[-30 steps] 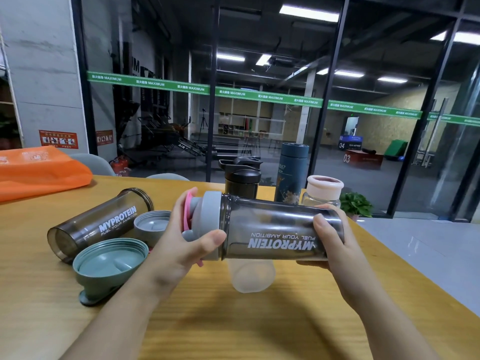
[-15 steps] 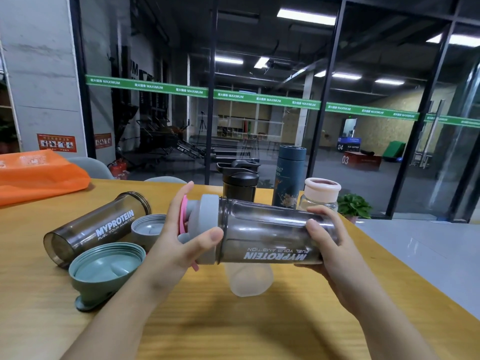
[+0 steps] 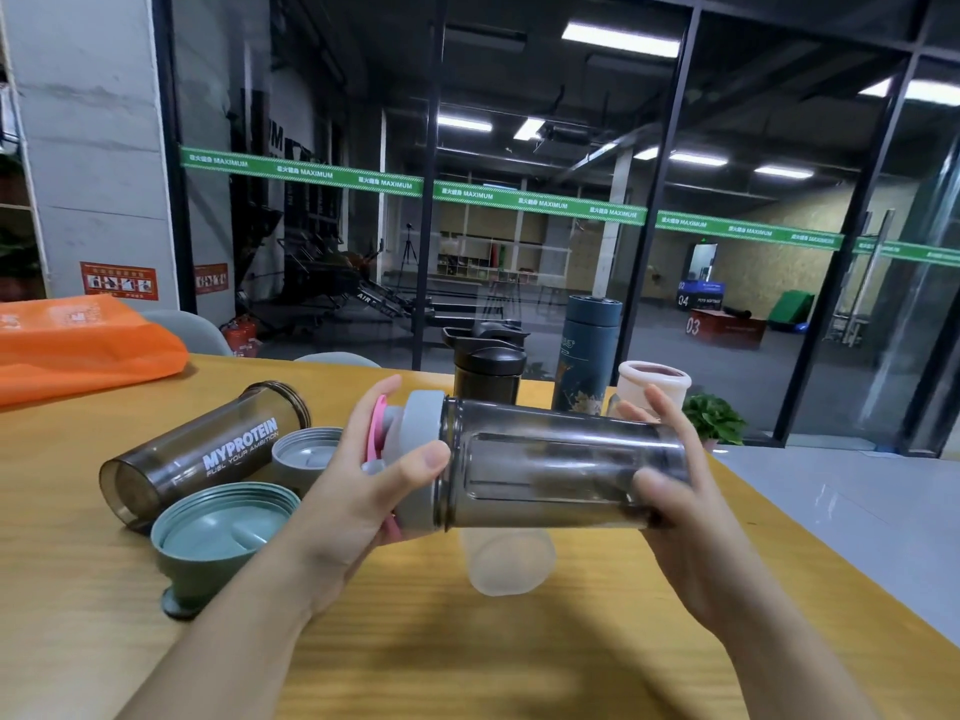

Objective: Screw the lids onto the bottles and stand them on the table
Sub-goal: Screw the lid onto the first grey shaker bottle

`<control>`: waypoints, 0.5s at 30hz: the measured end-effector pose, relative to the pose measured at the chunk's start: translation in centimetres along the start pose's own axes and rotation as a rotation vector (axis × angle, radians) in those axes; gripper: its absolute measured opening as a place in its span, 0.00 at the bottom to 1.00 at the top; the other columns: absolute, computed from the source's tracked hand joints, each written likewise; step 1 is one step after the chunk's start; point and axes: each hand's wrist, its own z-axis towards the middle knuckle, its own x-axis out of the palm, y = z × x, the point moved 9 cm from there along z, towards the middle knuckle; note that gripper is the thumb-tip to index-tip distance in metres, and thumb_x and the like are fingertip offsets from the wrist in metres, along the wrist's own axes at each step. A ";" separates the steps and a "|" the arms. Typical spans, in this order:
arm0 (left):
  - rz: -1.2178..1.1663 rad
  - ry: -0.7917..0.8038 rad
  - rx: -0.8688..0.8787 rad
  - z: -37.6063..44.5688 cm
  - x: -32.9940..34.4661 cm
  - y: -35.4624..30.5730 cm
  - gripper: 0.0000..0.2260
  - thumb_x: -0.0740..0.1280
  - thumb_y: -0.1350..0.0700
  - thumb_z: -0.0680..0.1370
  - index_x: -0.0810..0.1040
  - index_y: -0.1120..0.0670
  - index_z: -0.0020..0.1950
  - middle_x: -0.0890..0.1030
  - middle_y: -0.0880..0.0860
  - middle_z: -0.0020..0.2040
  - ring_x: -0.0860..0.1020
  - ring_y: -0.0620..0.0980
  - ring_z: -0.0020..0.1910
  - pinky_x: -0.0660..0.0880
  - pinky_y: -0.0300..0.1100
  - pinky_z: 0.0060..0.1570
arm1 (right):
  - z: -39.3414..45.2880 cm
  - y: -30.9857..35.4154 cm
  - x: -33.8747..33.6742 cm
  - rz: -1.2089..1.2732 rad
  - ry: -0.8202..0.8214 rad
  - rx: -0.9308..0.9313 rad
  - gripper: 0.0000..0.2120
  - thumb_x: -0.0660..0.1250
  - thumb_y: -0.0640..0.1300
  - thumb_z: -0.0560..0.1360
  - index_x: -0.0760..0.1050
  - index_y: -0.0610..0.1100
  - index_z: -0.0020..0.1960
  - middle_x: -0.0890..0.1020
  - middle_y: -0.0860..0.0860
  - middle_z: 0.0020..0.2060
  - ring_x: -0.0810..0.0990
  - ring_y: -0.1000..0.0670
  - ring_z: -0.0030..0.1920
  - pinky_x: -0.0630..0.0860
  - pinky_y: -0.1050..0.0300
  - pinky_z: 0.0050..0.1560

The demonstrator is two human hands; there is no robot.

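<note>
I hold a smoky grey shaker bottle [image 3: 550, 467] sideways above the wooden table [image 3: 519, 652]. My left hand [image 3: 358, 491] grips its grey lid [image 3: 422, 459] with the pink flip cap at the left end. My right hand [image 3: 670, 491] wraps around the bottle's base end. A second grey MYPROTEIN bottle [image 3: 208, 452] lies open on its side at the left. Beside it lie a grey lid [image 3: 306, 454] and a green lid [image 3: 218, 537], both upside down. A frosted clear bottle [image 3: 506, 561] lies under the held one.
At the table's far edge stand a black shaker [image 3: 485, 368], a dark blue flask [image 3: 587, 353] and a jar with a pale pink lid [image 3: 653, 379]. An orange bag [image 3: 78, 343] lies at the far left. The table's right edge drops to the floor.
The held bottle has turned about its long axis: the MYPROTEIN lettering has rolled downward out of sight. My right hand's fingers have shifted around the base. My left hand stays on the lid.
</note>
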 end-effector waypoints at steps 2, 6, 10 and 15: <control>0.057 0.017 0.054 -0.2 0.4 -0.5 0.40 0.74 0.41 0.55 0.63 0.28 0.64 0.76 0.44 0.60 0.82 0.49 0.48 0.81 0.53 0.45 | 0.1 -1.0 -0.2 0.149 -0.029 0.135 0.27 0.70 0.55 0.66 0.73 0.53 0.65 0.81 0.48 0.60 0.82 0.45 0.52 0.74 0.45 0.56; 0.149 0.024 0.090 -0.4 0.9 -0.9 0.39 0.72 0.40 0.54 0.61 0.28 0.63 0.74 0.45 0.56 0.76 0.37 0.31 0.69 0.33 0.25 | -0.2 -1.9 -0.2 0.091 -0.028 0.258 0.25 0.67 0.57 0.65 0.76 0.48 0.59 0.85 0.47 0.49 0.85 0.47 0.48 0.79 0.52 0.43; 0.084 0.015 0.030 -0.1 0.7 -0.1 0.36 0.74 0.41 0.56 0.65 0.26 0.60 0.76 0.46 0.61 0.81 0.56 0.52 0.77 0.63 0.48 | 0.0 -1.2 -0.5 0.018 -0.081 0.136 0.41 0.78 0.65 0.51 0.74 0.50 0.60 0.82 0.43 0.53 0.82 0.40 0.53 0.78 0.42 0.51; 0.021 0.032 -0.003 0.0 0.7 0.4 0.38 0.74 0.42 0.55 0.65 0.29 0.62 0.77 0.44 0.60 0.80 0.55 0.55 0.76 0.64 0.53 | 0.0 -0.8 -0.7 -0.012 -0.069 0.064 0.36 0.77 0.69 0.49 0.74 0.56 0.52 0.82 0.49 0.51 0.82 0.47 0.49 0.74 0.40 0.54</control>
